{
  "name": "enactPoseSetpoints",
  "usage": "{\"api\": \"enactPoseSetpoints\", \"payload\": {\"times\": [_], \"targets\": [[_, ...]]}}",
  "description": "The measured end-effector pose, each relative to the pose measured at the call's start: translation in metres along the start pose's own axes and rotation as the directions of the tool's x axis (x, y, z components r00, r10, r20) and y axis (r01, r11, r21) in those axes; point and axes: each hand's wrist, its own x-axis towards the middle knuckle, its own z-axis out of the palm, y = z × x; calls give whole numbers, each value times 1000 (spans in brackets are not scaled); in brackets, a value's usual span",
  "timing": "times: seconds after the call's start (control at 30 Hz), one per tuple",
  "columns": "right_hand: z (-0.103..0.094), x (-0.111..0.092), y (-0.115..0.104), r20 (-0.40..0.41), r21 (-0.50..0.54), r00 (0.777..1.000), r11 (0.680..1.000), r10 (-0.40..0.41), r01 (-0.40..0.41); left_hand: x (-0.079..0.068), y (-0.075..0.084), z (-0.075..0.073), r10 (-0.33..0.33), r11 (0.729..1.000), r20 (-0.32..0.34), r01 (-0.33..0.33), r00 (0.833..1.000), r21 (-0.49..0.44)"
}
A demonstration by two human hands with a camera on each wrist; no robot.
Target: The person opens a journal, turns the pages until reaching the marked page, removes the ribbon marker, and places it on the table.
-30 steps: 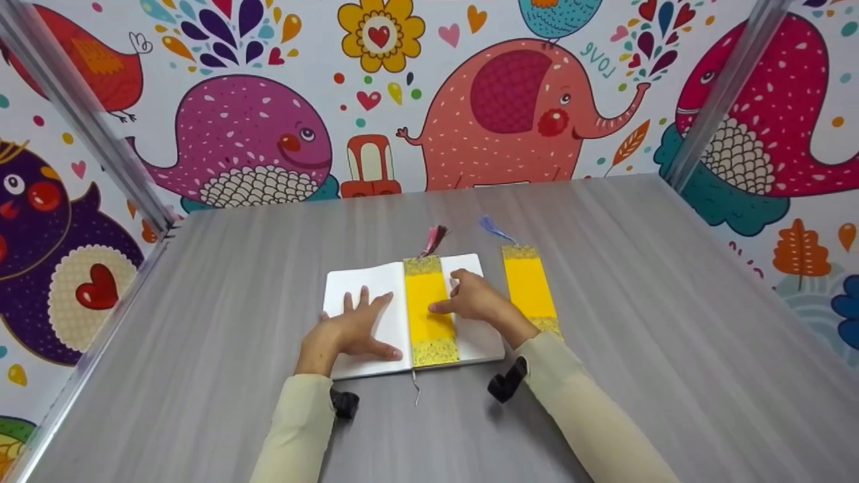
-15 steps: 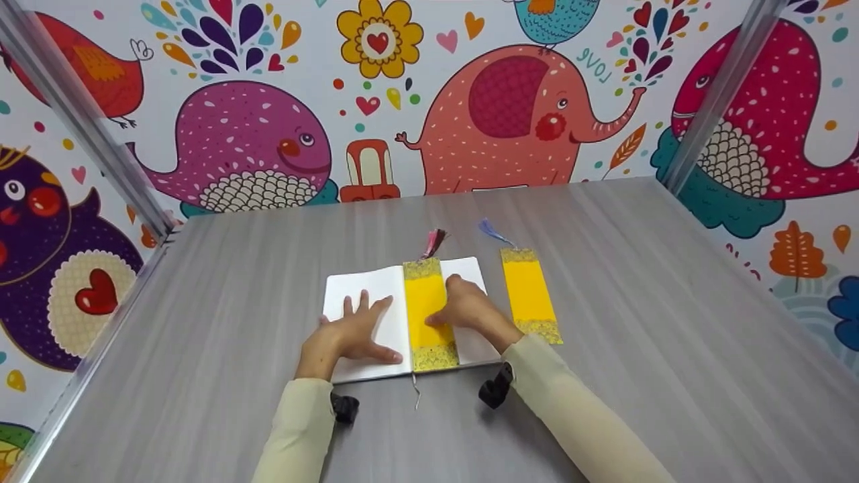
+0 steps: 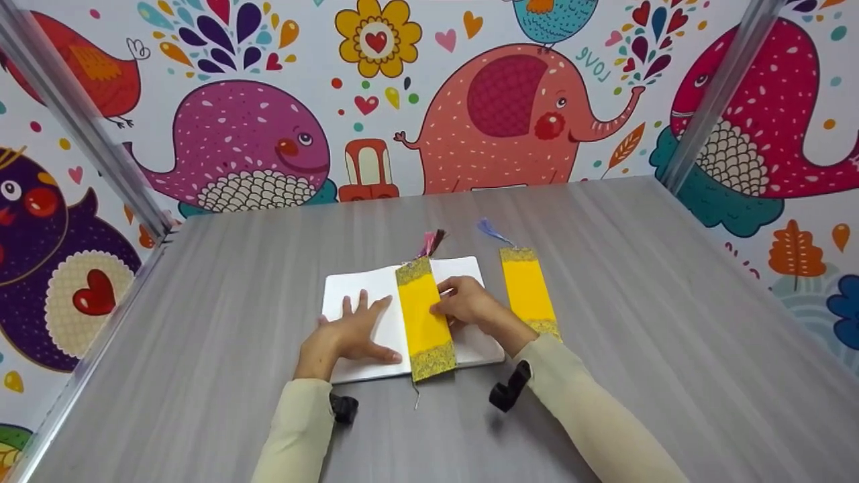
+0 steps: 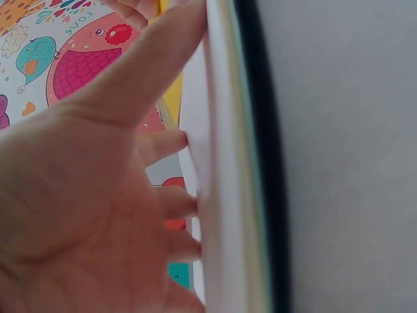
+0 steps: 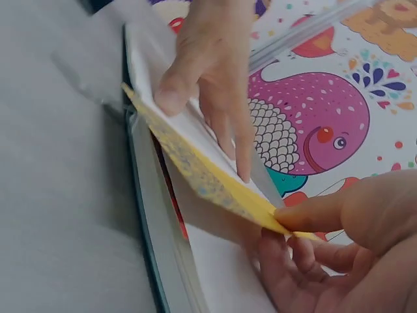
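Note:
An open notebook (image 3: 366, 285) with blank white pages lies on the table. My left hand (image 3: 352, 332) rests with spread, straight fingers on its left page; in the left wrist view the fingertips touch the paper. My right hand (image 3: 466, 302) pinches a yellow bookmark (image 3: 424, 312) by its right edge, thumb on top and fingers beneath. In the right wrist view this bookmark (image 5: 215, 182) is tilted, raised off the right page. It has patterned bands at both ends and a pink and brown tassel (image 3: 431, 243). A strip of red shows beneath it in the right wrist view.
A second yellow bookmark (image 3: 530, 288) with a blue tassel (image 3: 494, 231) lies on the grey table (image 3: 235, 302), right of the notebook. A thin ribbon (image 3: 417, 397) hangs from the notebook's near edge. Cartoon-printed walls (image 3: 376, 121) stand around the table.
The bookmark lay flat along the notebook's middle; now my right hand has pinched and lifted it, and it is turned slightly, its near end past the notebook's edge. My left hand has stayed put.

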Motion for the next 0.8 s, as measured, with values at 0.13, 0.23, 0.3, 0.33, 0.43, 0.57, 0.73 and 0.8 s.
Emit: {"api": "enactPoseSetpoints", "payload": {"times": [0.13,0.23,0.3,0.33,0.43,0.57,0.73,0.8], "targets": [[-8,-3,1,30,133,1000,991,3,-7,-1,2,0,16,1000,-3,-16,1000,1],[-18,-8,0,43,186,999,982,13,-21,0,2,0,21,1000,-4,-21,1000,5],[-25,-11,-2,49,202,999,979,19,-29,-1,2,0,22,1000,-2,-22,1000,4],[-30,-13,-3,49,210,999,977,18,-28,-1,2,0,23,1000,-2,-23,1000,2],[-44,-21,-5,49,221,999,975,4,-14,-2,1,1,27,1000,0,-27,1000,-5],[-68,-32,-11,24,210,999,978,-22,17,-2,-1,1,37,999,-1,-37,999,-12],[-99,-44,-16,0,191,999,981,-34,34,-2,-3,0,48,999,-9,-48,999,-17],[-110,-48,-16,-7,181,999,983,-33,33,-2,-3,0,51,999,-11,-51,999,-15]]}}
